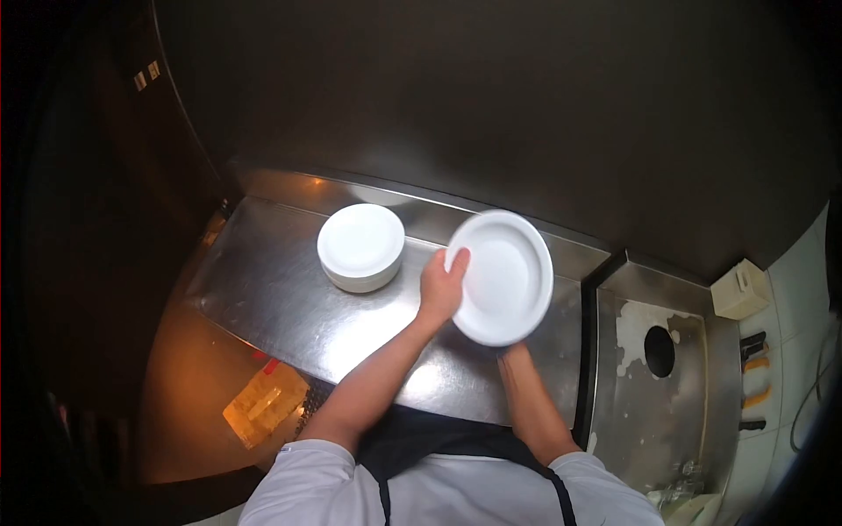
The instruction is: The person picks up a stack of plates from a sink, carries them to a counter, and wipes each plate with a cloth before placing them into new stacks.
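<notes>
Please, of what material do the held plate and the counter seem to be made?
Plate: smooth, white, perhaps ceramic or melamine; its even surface leaves this open.
Counter: probably stainless steel, satin finish; it is grey, with bright, blurred reflections.

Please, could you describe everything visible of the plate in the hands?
The plate is white and round, perhaps ceramic or plastic, with a raised rim around a shallow well. Its inside faces the camera and looks bare. It is held over the counter, right of the stack. The left hand grasps its left edge, thumb over the rim; the right hand, mostly hidden, is at its lower edge.
</notes>
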The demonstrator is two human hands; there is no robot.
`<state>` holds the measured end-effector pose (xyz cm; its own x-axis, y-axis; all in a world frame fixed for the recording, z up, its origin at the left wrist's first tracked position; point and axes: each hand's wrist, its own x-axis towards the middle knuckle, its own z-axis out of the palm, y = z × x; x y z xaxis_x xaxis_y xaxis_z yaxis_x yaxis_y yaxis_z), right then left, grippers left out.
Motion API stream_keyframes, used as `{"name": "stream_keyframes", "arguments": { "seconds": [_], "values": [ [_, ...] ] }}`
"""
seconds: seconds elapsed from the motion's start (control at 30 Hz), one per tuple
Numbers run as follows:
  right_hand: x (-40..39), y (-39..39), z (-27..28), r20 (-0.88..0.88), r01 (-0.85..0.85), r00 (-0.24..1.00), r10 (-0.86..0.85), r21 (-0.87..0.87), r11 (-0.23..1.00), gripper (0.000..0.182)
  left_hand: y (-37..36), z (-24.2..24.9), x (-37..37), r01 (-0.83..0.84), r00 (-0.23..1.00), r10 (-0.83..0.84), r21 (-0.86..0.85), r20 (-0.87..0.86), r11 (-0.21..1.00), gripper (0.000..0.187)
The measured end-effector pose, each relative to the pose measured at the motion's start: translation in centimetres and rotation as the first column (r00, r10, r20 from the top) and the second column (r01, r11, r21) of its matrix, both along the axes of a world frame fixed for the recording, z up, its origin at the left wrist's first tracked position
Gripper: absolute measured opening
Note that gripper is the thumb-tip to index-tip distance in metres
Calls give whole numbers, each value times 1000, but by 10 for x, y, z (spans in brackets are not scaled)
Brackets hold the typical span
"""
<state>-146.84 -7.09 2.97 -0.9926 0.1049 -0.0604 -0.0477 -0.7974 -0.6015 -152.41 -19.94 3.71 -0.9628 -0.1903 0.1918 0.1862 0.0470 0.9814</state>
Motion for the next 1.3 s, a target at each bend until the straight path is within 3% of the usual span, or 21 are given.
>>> {"name": "stream_keyframes", "arguments": {
  "seconds": [0.03,0.13,0.17,0.23,0.27,0.37,0.4,0.43,0.47,0.57,0.67,0.7,0.73,0.8,0.9,0.93,1.0,1.13,1.27,1.3],
  "values": [
    [1,-5,-5,20,34,999,-34,45,998,49,-8,0,-7,-115,993,118,-75,33,991,37],
    [1,-6,-5,-24,151,988,-150,249,957,49,-18,0,-15,-293,950,296,43,-96,955,39],
    [-5,-2,-4,-94,207,978,-186,351,913,48,-19,-7,-15,-315,942,312,-3,-123,949,37],
    [-18,9,1,-238,335,940,-244,521,785,49,-22,-2,-5,-244,947,264,123,-183,962,34],
    [-20,15,13,-239,317,947,-214,586,746,48,-23,5,1,-204,947,242,185,-213,961,32],
    [-15,38,68,-222,229,971,-92,736,637,48,-53,43,7,183,949,-57,393,-311,901,29],
    [-16,43,81,-210,179,977,-25,758,627,48,-69,50,2,398,914,-299,459,-276,794,30],
    [-17,46,87,-198,127,979,47,779,614,48,-73,52,-8,437,896,-379,320,-230,840,33],
    [-18,40,86,-238,190,971,-22,712,677,47,-75,52,-14,476,877,-448,174,-175,862,36],
    [-33,8,64,-344,389,909,-237,494,777,43,-73,58,-11,349,931,-366,336,-16,875,39],
    [-36,-8,38,-72,299,951,-300,453,840,42,-55,36,-4,66,995,-92,526,24,848,40],
    [-23,-24,47,139,135,959,-248,548,826,42,-46,34,1,-28,999,-7,627,53,778,38],
    [-10,-45,56,346,-45,915,-208,601,798,43,-44,26,1,-127,992,101,570,77,812,38],
    [-3,-81,0,145,58,975,-170,572,818,40,-41,6,-6,-327,943,319,448,96,832,38],
    [21,-80,5,113,-242,963,246,768,593,43,-73,2,-11,-477,869,454,585,200,656,39],
    [29,-81,-4,43,-207,959,281,781,589,42,-89,-4,-14,-527,831,506,619,232,582,40],
    [40,-80,-20,-97,-130,935,342,801,585,41,-120,-15,-14,-575,784,583,607,215,549,38],
    [44,-71,-20,114,-331,939,324,548,768,41,-164,-37,3,-628,753,601,569,269,531,41],
    [39,-64,-21,123,-293,956,267,492,820,38,-171,-42,10,-664,730,636,487,252,568,46],
    [37,-59,-22,138,-326,944,301,538,777,47,-167,-41,10,-702,692,668,468,273,536,46]
  ]
}}
